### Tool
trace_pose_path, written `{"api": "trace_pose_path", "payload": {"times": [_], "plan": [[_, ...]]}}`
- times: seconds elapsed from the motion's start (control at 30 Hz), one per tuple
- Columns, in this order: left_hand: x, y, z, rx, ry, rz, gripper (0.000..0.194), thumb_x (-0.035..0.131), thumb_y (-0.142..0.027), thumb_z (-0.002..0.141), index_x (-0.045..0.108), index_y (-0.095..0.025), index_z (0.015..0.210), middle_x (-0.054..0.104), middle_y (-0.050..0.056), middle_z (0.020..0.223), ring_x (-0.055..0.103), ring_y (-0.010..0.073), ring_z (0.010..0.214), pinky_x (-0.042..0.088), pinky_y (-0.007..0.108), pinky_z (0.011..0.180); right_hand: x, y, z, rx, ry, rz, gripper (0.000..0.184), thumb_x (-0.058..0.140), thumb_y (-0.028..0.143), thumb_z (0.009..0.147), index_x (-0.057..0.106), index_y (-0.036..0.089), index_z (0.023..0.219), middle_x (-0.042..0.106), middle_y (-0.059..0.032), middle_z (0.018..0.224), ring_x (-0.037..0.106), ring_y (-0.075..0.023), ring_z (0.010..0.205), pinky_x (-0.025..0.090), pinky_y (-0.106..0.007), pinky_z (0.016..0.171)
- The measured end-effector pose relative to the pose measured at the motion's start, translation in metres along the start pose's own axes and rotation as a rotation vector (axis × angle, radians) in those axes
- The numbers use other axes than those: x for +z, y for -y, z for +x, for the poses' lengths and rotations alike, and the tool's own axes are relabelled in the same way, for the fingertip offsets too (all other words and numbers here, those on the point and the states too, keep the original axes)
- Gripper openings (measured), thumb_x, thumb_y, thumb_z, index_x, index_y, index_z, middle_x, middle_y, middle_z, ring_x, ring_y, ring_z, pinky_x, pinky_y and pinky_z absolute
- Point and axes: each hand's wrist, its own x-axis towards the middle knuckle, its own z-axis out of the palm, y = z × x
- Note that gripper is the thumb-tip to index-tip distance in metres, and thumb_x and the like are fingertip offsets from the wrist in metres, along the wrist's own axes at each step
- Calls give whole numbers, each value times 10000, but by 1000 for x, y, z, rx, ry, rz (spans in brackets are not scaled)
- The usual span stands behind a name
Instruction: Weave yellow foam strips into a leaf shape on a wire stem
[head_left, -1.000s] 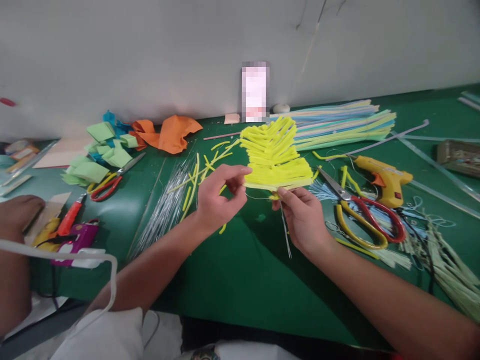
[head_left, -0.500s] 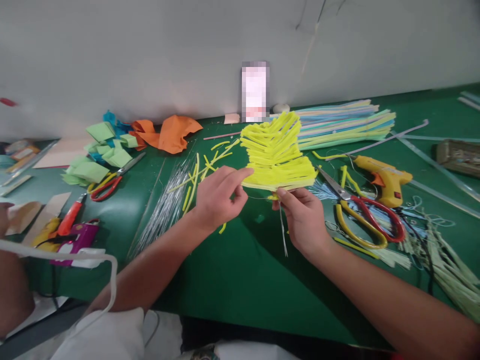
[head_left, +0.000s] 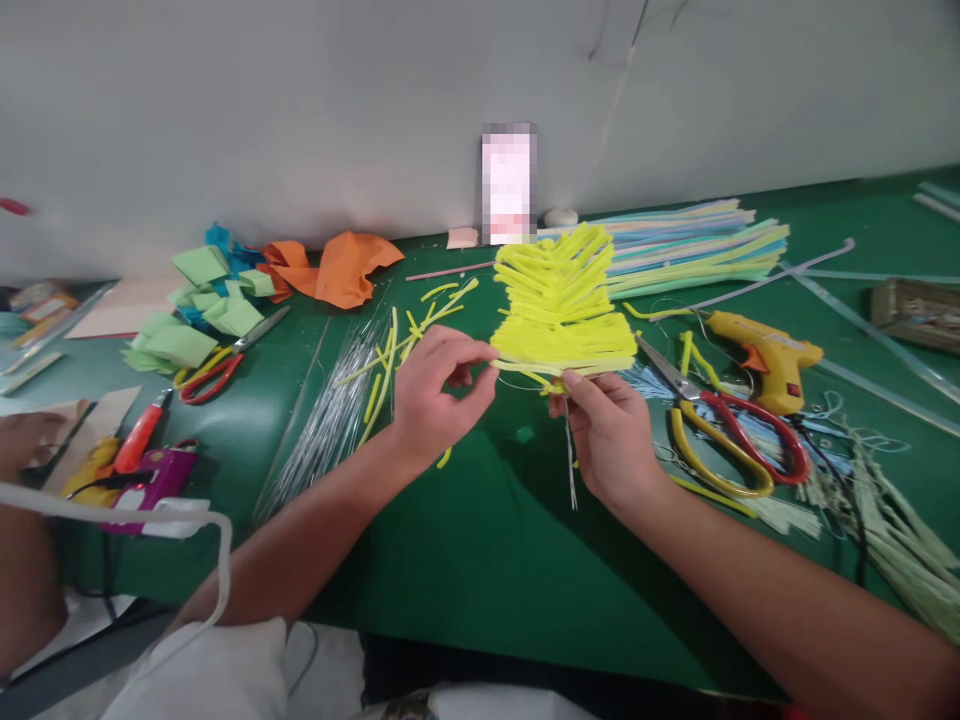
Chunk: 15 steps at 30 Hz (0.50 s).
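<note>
A bright yellow leaf-like piece made of pipe cleaners (head_left: pixel 559 310), its rows slanting from a centre line, is held up over the green table. My right hand (head_left: pixel 611 420) pinches its lower edge at the middle, where thin wire ends (head_left: pixel 571 470) hang down. At the left end of the lowest row, my left hand (head_left: pixel 442 390) brings thumb and forefinger together on a yellow pipe cleaner tip. A fine wire or thread loops beneath that edge between the hands. Cut yellow pipe cleaners (head_left: pixel 390 350) lie behind my left hand.
Scissors (head_left: pixel 720 430) and a yellow glue gun (head_left: pixel 765 355) lie to the right, near tassels (head_left: pixel 889 510). Behind is a bundle of coloured pipe cleaners (head_left: pixel 697 250). Wires (head_left: pixel 330 420), more scissors (head_left: pixel 225 365) and crumpled paper (head_left: pixel 352 268) lie left. Another person's hand (head_left: pixel 26 440) shows at far left.
The yellow piece has shifted slightly right and turned a little. My left thumb and forefinger have moved to the end of its lowest row, with a wider gap behind their tips.
</note>
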Motion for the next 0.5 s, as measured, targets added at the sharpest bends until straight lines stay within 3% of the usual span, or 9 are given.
{"api": "trace_pose_path", "payload": {"times": [0.17, 0.33, 0.5], "plan": [[-1, 3, 0, 39, 0, 35, 115, 639, -89, 801, 640, -185, 864, 623, -1, 835, 555, 71, 629, 488, 201, 556, 0, 1, -1, 8, 1, -11, 145, 794, 293, 741, 683, 201, 732, 624, 19, 626, 552, -121, 620, 445, -274, 638], [-3, 10, 0, 215, -49, 204, 186, 652, -60, 760, 629, -191, 890, 623, 5, 808, 598, 107, 706, 492, 210, 575, -1, 0, -1, 3, 21, -54, 149, 790, 302, 742, 681, 203, 715, 631, 17, 632, 559, -125, 616, 446, -280, 631], [-5, 18, -2, 357, -60, 432, 161, 636, -75, 752, 612, -194, 858, 605, -1, 737, 569, 127, 662, 452, 248, 563, -2, -5, -3, -30, 12, -125, 172, 791, 334, 738, 681, 205, 708, 630, 13, 610, 578, -142, 619, 456, -299, 633]]}}
